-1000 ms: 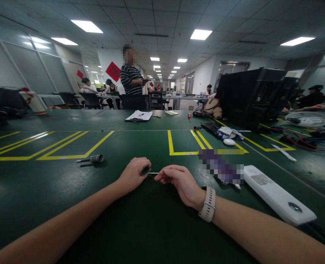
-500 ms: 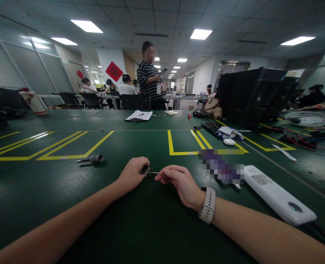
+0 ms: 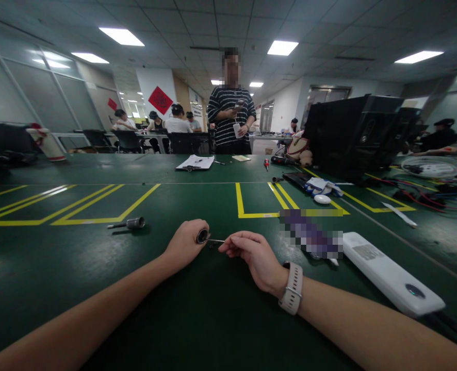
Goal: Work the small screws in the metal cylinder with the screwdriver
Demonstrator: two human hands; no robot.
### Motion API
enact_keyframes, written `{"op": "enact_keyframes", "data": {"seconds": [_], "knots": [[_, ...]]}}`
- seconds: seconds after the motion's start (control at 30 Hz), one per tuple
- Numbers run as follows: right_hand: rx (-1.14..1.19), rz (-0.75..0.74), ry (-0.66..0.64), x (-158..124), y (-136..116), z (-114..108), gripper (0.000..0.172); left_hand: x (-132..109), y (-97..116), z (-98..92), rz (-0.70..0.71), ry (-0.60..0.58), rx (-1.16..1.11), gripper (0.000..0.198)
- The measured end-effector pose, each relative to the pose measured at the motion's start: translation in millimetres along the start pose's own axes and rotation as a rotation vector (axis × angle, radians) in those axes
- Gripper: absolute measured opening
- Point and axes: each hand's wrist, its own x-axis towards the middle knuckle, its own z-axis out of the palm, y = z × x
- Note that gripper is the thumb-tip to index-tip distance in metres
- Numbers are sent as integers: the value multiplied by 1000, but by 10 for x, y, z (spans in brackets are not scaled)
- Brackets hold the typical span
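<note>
My left hand (image 3: 186, 241) is wrapped round a dark metal cylinder (image 3: 202, 236), its round open end facing right. A thin metal rod (image 3: 216, 240) runs from that end to the fingertips of my right hand (image 3: 249, 252), which are pinched on it. Small dark bits (image 3: 212, 246) lie on the green table just below the rod. Another dark metal part with a narrow shaft (image 3: 128, 223) rests on the table to the left of my hands.
A white power strip (image 3: 391, 273) and a blurred purple object (image 3: 309, 234) lie at the right. Farther back are gloves (image 3: 323, 186), a red screwdriver (image 3: 266, 164), a clipboard (image 3: 195, 163) and a black case (image 3: 352, 134). A person (image 3: 231, 113) stands behind the table.
The standing person has moved right and turned to face the table. The metal cylinder in my left hand has tilted slightly; my right hand is almost unmoved.
</note>
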Motion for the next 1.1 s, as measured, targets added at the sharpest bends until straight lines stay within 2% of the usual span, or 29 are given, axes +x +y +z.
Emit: {"op": "enact_keyframes", "data": {"seconds": [1.1], "knots": [[-30, -1, 34, -16, -12, 47, 14, -2, 13, -13, -38, 1, 44, 9]]}}
